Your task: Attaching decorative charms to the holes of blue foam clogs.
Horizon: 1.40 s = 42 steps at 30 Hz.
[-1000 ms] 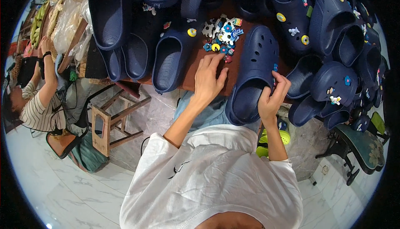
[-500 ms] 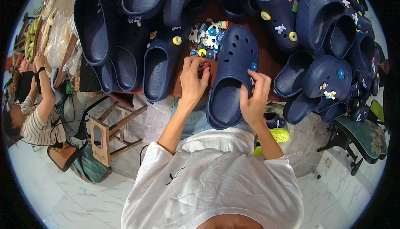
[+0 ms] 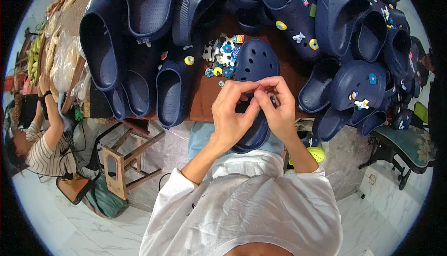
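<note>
Over a navy blue clog, the fingertips of both my hands meet in a pinch. Between them a small pinkish-red shoe charm shows only in part. My left hand is closed on it from the left, and my right hand from the right. The clog lies at the table's near edge, its holed toe pointing away and its open heel toward me. My hands hide its middle and the charms seen earlier on its right side. Just left of its toe is a pile of colourful shoe charms.
Navy clogs stand at left on the brown table; more clogs with charms are stacked at right. A wooden stool is below left, a cushioned chair at right. Another person is at far left.
My left hand has moved right from beside the charm pile with the reddish charm. My right hand has let go of the clog's side and joined it in a pinch above the clog.
</note>
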Available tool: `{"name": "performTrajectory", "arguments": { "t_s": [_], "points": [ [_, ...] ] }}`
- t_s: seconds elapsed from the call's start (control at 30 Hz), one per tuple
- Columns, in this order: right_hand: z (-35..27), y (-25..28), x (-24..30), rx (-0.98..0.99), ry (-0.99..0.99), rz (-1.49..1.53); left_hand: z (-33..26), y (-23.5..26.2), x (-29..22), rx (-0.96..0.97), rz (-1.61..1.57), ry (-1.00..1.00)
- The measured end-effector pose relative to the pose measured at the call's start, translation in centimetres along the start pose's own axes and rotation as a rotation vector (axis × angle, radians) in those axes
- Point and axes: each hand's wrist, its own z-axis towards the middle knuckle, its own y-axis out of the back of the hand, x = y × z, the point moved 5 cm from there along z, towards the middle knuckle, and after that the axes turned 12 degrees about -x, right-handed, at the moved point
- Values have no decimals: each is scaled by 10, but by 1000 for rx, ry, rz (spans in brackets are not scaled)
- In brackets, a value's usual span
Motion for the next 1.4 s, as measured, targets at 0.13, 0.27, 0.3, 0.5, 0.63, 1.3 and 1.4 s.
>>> {"name": "performTrajectory", "arguments": {
  "t_s": [0.13,0.27,0.3,0.5,0.63,1.3,1.4],
  "points": [
    [5,10,-7,-31,-65,71,0,-4,-4,20,58,-89],
    [25,47,-24,-168,-30,21,-17,1,-4,55,58,27],
    [30,57,-31,-196,-22,-14,-23,2,-3,79,22,40],
    [42,78,-57,-208,-94,-162,-76,-17,29,224,-214,504],
    [56,74,-60,-160,-73,-189,-67,-35,52,202,-495,841],
    [93,48,-58,-15,-32,-274,-58,-65,80,27,-982,1272],
    [90,49,-56,26,-33,-203,-59,-55,69,23,-910,1286]
  ]
}}
